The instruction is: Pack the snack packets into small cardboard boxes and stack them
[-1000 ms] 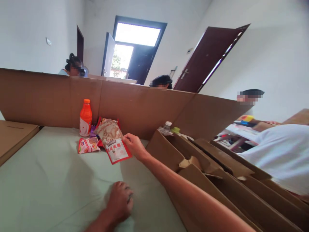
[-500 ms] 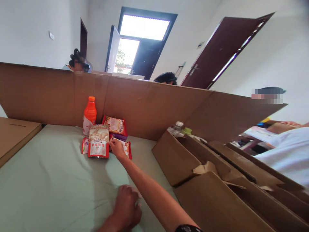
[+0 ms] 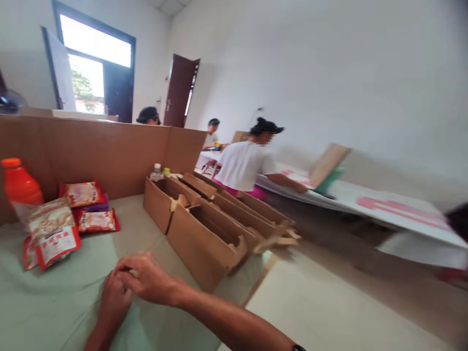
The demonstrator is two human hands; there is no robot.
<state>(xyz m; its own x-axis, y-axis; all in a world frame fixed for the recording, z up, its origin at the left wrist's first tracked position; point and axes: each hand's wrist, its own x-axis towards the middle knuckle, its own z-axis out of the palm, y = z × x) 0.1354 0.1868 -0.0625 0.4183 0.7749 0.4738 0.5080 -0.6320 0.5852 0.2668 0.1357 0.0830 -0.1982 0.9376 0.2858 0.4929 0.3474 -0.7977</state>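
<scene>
My two hands meet low on the pale green tabletop (image 3: 54,302). My left hand (image 3: 113,302) is curled shut, knuckles up. My right hand (image 3: 146,279) lies across it with bent fingers pinching at the left fingers; whatever sits between them is hidden. Further left, beyond my hands, lie snack bags: a red and white one (image 3: 51,233) in front, two more, one (image 3: 83,193) behind the other (image 3: 97,220). An orange drink bottle (image 3: 18,187) stands at the far left. Neither hand touches these.
A brown cardboard wall (image 3: 109,151) runs along the table's back. Open cardboard boxes (image 3: 204,234) stand in a row right of my hands, a small water bottle (image 3: 157,172) behind them. A person in a white shirt (image 3: 243,165) works at a long white table (image 3: 383,209); others sit further back.
My right hand let go of the snack bag and drew back onto my left hand. The view swung to the right, so the bags and bottle now sit at the left edge.
</scene>
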